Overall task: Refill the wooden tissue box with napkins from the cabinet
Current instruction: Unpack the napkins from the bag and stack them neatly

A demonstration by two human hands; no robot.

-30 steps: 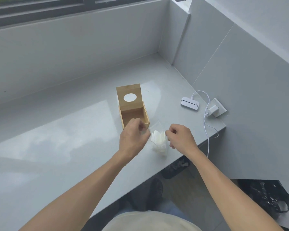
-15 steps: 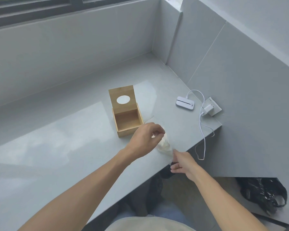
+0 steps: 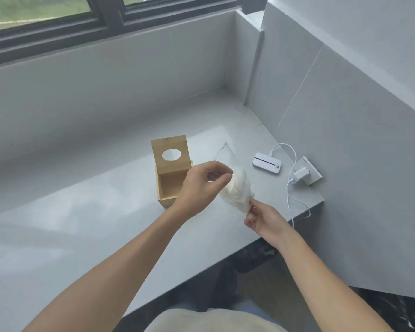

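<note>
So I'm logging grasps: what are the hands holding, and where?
Both hold the napkin pack: left hand pinches its upper end, right hand its lower end.

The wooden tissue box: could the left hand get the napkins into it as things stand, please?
Probably yes. The wooden tissue box stands with its lid tipped up and its inside looks empty; the left hand is right beside it. The right hand also pinches the napkins.

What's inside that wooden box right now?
The wooden tissue box stands with its lid up; the visible interior looks empty. The left hand covers its near right corner.
</note>
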